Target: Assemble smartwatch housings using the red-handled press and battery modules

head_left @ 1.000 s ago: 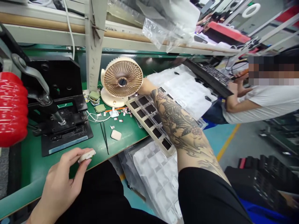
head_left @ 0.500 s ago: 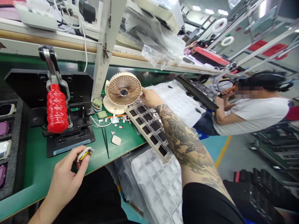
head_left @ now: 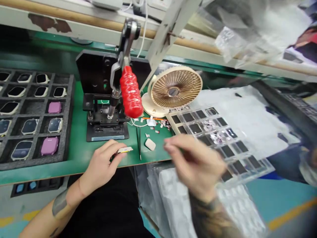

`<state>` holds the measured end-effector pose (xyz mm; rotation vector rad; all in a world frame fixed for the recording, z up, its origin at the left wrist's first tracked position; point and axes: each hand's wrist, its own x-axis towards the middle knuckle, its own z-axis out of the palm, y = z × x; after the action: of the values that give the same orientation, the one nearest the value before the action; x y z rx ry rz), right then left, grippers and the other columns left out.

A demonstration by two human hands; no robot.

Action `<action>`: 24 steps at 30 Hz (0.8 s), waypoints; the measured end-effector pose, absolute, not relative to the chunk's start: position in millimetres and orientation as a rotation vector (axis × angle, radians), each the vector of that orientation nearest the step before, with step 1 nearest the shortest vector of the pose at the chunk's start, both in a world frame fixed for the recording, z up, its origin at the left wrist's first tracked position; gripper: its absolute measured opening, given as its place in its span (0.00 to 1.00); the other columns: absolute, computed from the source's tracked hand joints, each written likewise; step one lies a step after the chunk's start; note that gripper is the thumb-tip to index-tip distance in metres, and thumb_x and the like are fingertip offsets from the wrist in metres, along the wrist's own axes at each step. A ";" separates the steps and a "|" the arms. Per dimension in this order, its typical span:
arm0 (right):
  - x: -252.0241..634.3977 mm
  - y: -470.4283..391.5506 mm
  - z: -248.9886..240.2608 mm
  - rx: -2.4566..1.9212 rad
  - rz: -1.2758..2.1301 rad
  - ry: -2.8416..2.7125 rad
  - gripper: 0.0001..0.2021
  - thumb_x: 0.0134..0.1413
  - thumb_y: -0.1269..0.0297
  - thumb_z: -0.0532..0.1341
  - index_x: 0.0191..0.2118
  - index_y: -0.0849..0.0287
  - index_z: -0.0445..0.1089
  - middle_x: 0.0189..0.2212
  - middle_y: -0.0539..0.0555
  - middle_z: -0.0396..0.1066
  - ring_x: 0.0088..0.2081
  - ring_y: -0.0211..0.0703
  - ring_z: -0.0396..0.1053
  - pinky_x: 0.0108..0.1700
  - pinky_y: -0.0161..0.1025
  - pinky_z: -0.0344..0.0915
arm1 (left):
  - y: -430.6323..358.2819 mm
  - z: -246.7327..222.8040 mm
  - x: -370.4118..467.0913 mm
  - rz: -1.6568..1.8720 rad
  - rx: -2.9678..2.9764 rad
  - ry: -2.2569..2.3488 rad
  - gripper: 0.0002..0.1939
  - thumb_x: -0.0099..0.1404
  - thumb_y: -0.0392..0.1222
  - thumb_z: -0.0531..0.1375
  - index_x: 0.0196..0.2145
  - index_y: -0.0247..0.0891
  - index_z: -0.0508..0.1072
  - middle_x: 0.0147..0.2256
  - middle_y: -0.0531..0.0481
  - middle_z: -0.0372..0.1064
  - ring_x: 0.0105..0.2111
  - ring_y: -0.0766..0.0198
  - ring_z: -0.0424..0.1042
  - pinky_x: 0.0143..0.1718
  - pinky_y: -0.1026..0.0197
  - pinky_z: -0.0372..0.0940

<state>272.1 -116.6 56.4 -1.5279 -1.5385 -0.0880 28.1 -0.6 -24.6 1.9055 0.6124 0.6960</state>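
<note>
Watch case (head_left: 125, 150), pale with a yellow strip along its underside, is held edge-on in the left grip (head_left: 100, 167), on the near side of the toggle press (head_left: 95, 132). That grip is nearly closed, thumb and fingers pinching one end while the other sticks out free. With so little of it held, a knock or a slack thumb could tip the case out, and the exposed yellow strip might snag or get scuffed.

The right grip (head_left: 198, 162), to the right of the press, is blurred; its fingertips are drawn close together, but I cannot tell whether they meet or have hold of anything. A tiny piece there could slip and be lost among the scattered connectors (head_left: 157, 132) right of the press. If the fan (head_left: 173, 89), behind them, is running, its draught could shift such light bits. The tweezers (head_left: 140, 155) and pale rounded piece (head_left: 150, 144), also right of the press, could be swept off the bench (head_left: 76, 165) by a passing wrist. The red handle (head_left: 131, 94) juts forward from the press, easy to bump.
</note>
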 end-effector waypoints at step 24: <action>229.2 -82.7 -0.5 -1.480 -0.169 -2.160 0.29 0.72 0.67 0.70 0.73 0.63 0.67 0.54 0.65 0.82 0.55 0.58 0.81 0.53 0.53 0.77 | 4.2 -20.2 26.0 0.630 1.769 0.647 0.09 0.82 0.41 0.60 0.40 0.40 0.73 0.31 0.56 0.64 0.31 0.64 0.61 0.35 0.60 0.58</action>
<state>229.2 -82.7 -0.5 -1.4800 -2.1602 -0.1694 26.0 4.2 -20.2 1.7693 0.6470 0.6304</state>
